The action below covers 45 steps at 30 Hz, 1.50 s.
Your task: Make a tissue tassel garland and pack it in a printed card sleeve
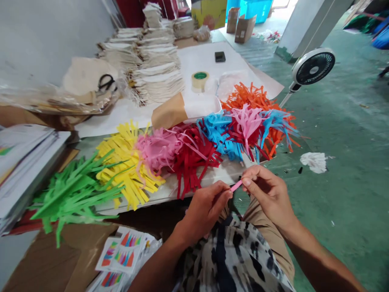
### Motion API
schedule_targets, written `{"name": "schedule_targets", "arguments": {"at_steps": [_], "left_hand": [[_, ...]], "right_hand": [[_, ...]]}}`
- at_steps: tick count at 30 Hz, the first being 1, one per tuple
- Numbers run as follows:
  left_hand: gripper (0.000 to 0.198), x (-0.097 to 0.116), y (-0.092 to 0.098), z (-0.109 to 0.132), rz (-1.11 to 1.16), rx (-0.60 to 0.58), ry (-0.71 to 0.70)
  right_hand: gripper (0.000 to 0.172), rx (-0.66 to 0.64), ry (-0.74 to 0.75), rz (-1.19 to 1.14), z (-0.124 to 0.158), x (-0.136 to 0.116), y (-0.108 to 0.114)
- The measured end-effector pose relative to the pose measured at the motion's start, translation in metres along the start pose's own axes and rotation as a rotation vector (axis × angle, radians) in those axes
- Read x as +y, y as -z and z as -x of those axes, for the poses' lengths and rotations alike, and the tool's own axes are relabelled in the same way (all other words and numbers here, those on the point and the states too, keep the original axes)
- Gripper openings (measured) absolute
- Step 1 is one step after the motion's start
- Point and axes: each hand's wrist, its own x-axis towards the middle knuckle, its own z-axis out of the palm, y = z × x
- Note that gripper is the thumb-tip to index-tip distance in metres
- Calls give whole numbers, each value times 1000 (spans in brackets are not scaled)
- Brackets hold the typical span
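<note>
Head view, only one. Left hand (pixel 209 205): thumb and fingers pinched on the near end of a narrow pink strip (pixel 236 185). Right hand (pixel 272 196): thumb and finger pinched on the far end, fingers curled in. Strip spans the gap between the two pinches, over the lap, just off the front edge of the table (pixel 217 175). Flat, folded or rolled: too small to tell.

Step in hand looks like working the strip between both hands. To do it well: grip close to the ends, line the edges up, light even pull so it lies straight. Thin stuff, probably paper, so a hard tug or sharp twist could tear or crease it. If folding or rolling, small thumb moves from one end, other pinch steady. Wrists low and close together would help control.

On the table, left to right: green fringe (pixel 75 190), yellow fringe (pixel 123 166), pink fringe (pixel 159 146), red fringe (pixel 194 152), blue fringe (pixel 220 132), orange fringe (pixel 247 97); a mixed bundle with pink top (pixel 246 119) lies over the orange. Blue and mixed ones sit nearest the hands, loose ends near the table edge; elbows or sleeves could snag them, so work clear of those. Tape roll (pixel 199 84) further back, neither hand touching it. Fan (pixel 314 67) at right; if running, a draught could lift light strips, so a firm pinch matters.
</note>
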Motion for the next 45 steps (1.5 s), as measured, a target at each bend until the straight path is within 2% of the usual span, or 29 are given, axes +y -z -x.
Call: {"name": "schedule_targets", "arguments": {"at_steps": [2, 4, 7, 10, 11, 12, 14, 16, 19, 22, 25, 27, 30, 33, 36, 40, 43, 45], "left_hand": [[32, -4, 7, -5, -123, -34, -22], [30, -7, 18, -20, -319, -2, -89], [19, -6, 39, -63, -637, 193, -306], [22, 4, 53, -120, -828, 503, -508], [28, 7, 55, -138, -870, 560, -544], [35, 9, 56, -154, -908, 592, -563], [65, 7, 56, -176, -992, 570, -509], [58, -2, 56, -180, -1030, 571, -423], [62, -18, 62, -151, -1036, 548, -355], [46, -27, 77, -91, -955, 529, -395], [30, -36, 101, -24, -845, 568, -396], [23, -47, 117, 16, -831, 656, -362], [15, -61, 137, 65, -812, 725, -220], [9, -71, 150, 101, -852, 785, -137], [15, -85, 161, 122, -899, 860, -44], [18, -109, 184, 126, -942, 934, 57], [20, -119, 198, 122, -971, 984, 95], [21, -121, 203, 121, -977, 1006, 104]], "right_hand": [[16, 52, -20, -112, -5, 5, 6], [16, 69, -17, -210, -9, 6, 11], [15, 106, 73, -202, -12, 4, 17], [6, 170, 353, 63, -14, 2, 21], [7, 155, 445, 200, -17, 4, 23], [12, 121, 509, 346, -21, 8, 26], [20, 9, 559, 620, -36, 23, 33], [14, -72, 546, 778, -56, 43, 39], [9, -185, 581, 866, -78, 72, 44], [11, -239, 628, 951, -79, 75, 45], [9, -230, 659, 918, -73, 55, 39], [10, -141, 734, 909, -79, 37, 29], [11, 29, 873, 1071, -112, 10, 12], [31, 92, 861, 1207, -164, -11, -5], [37, 98, 679, 1301, -217, -21, -26], [42, -63, 290, 1482, -277, -24, -60], [35, -115, 126, 1492, -309, -22, -83], [31, -118, 60, 1482, -319, -22, -94]]}}
